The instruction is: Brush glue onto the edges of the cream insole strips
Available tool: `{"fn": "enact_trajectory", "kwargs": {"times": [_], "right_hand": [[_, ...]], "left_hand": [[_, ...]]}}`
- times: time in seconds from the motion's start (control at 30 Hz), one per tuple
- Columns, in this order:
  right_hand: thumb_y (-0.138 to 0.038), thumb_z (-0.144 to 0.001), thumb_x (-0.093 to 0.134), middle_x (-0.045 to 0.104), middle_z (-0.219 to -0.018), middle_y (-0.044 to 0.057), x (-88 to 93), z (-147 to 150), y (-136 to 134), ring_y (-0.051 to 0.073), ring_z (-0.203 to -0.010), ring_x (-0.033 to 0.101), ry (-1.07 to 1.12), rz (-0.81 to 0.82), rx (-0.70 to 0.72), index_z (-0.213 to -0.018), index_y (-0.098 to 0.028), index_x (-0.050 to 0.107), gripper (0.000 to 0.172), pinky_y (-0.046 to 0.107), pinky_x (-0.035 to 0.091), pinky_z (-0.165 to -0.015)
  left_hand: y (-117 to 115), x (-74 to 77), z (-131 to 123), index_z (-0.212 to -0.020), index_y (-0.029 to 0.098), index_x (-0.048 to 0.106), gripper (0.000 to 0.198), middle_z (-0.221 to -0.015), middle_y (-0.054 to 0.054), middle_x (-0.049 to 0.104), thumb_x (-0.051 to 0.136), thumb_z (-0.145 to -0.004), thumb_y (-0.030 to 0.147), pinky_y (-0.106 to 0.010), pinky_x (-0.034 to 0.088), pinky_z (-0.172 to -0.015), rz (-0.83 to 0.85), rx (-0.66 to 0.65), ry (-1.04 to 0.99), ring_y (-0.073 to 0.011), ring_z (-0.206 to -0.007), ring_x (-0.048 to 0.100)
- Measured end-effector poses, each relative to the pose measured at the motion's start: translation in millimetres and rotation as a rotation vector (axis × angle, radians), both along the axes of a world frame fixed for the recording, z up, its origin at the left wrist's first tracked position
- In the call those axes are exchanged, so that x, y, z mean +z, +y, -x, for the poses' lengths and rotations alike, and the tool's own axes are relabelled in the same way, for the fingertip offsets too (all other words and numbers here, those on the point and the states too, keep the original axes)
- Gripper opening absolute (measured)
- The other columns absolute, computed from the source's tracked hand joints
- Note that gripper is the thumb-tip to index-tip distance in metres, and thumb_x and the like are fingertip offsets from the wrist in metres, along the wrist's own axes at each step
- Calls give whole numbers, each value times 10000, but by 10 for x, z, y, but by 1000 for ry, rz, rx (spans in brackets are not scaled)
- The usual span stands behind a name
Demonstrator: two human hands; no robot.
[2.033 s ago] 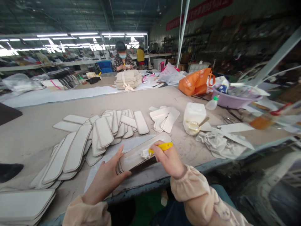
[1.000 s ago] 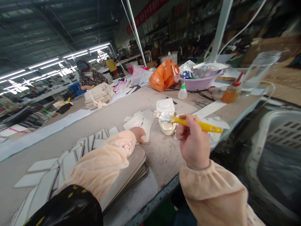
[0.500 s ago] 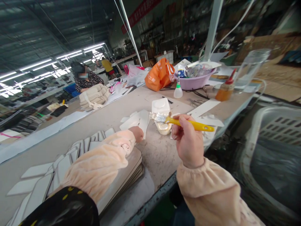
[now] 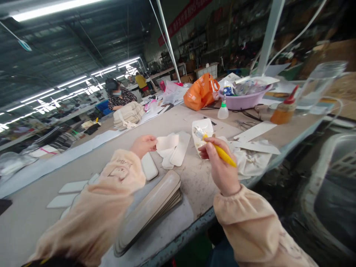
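We find the right hand (image 4: pixel 219 167) closed around the yellow handle of a brush (image 4: pixel 222 154), its bristles down in the open white tub (image 4: pixel 203 135) that stands on the table (image 4: pixel 194 181) just ahead of the knuckles. The left hand (image 4: pixel 143 144) is stretched forward, and its fingers appear pinched on the near edge of a white piece (image 4: pixel 167 142), the topmost of a small pile of cut pieces (image 4: pixel 179 152) that lies between the two hands. A stack of long boards (image 4: pixel 151 207) lies at the near table edge under the left sleeve, untouched by either hand. A crumpled cloth (image 4: pixel 250 161) lies just to the right of the tub. Well behind these stand a purple basin (image 4: pixel 244 100), an orange bag (image 4: pixel 201 96) and an amber squeeze bottle (image 4: pixel 282 111), and another person (image 4: pixel 119 98) works at the far end. In our judgement the step in hand is loading the brush at the tub while one piece is parted from the pile. Any move from here calls for a single piece freed cleanly from those beneath it, and for the wet bristles to be carried clear of sleeve and cloth
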State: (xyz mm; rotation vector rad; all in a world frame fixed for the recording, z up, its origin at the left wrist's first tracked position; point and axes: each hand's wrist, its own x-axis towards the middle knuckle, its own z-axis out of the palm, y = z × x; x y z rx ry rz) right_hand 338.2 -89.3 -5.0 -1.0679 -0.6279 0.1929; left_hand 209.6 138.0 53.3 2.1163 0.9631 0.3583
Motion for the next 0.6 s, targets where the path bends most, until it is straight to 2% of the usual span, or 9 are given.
{"fn": "enact_trajectory", "kwargs": {"times": [0.07, 0.13, 0.2, 0.23, 0.37, 0.43, 0.5, 0.6], "right_hand": [[-376, -905, 563, 672, -978, 48, -36, 50, 35, 171, -880, 654, -119, 23, -1, -1042, -229, 618, 209, 342, 528, -806], [-352, -906, 562, 658, -1075, 62, -92, 96, 84, 196, -1021, 622, -237, 80, -7, -1065, -233, 603, 203, 389, 479, -927], [-352, -895, 575, 633, -1142, 75, -161, 145, 144, 210, -1090, 586, -298, 142, 9, -1105, -232, 577, 242, 415, 447, -974], [-364, -888, 582, 617, -1164, 79, -198, 174, 176, 209, -1082, 582, -293, 158, 34, -1122, -231, 560, 271, 412, 464, -952], [-424, -824, 642, 570, -1071, 41, -315, 319, 283, 153, -819, 569, -145, 178, 195, -1095, -232, 527, 352, 309, 541, -674], [-415, -780, 687, 555, -956, 5, -335, 397, 311, 128, -712, 521, -157, 201, 173, -1035, -230, 531, 352, 277, 509, -615], [-387, -763, 704, 556, -886, -9, -336, 469, 329, 124, -668, 498, -268, 259, 83, -990, -230, 541, 321, 275, 473, -625], [-381, -769, 693, 576, -810, -3, -343, 567, 366, 143, -622, 500, -443, 382, 15, -980, -237, 563, 287, 291, 432, -615]], "left_hand": [[-230, 211, 306, -813, 152, 619, 294, -732, -13, 653, 677, -694, 413, -294, 536, -706, 110, 40, -222, -132, -687, 630], [-503, 344, 630, -809, 149, 630, 266, -749, -3, 645, 742, -671, 347, -271, 534, -688, 237, 86, -431, -120, -696, 619], [-777, 378, 937, -819, 153, 642, 244, -766, 3, 641, 767, -661, 291, -266, 538, -678, 320, 171, -576, -122, -714, 620], [-904, 358, 1075, -829, 158, 646, 242, -774, 5, 642, 772, -658, 273, -269, 541, -673, 351, 226, -628, -123, -716, 622], [-1275, 104, 1513, -843, 183, 630, 272, -786, 15, 654, 783, -626, 245, -279, 542, -638, 449, 464, -741, -129, -695, 628], [-1367, -68, 1682, -836, 192, 615, 275, -768, 20, 655, 774, -628, 274, -277, 528, -615, 459, 549, -736, -134, -676, 626], [-1412, -232, 1835, -804, 190, 610, 237, -697, 34, 629, 744, -655, 315, -255, 497, -595, 373, 609, -655, -120, -622, 596], [-1435, -435, 2032, -722, 175, 612, 189, -599, 44, 572, 670, -706, 353, -227, 440, -577, 146, 664, -395, -103, -562, 534]]}}
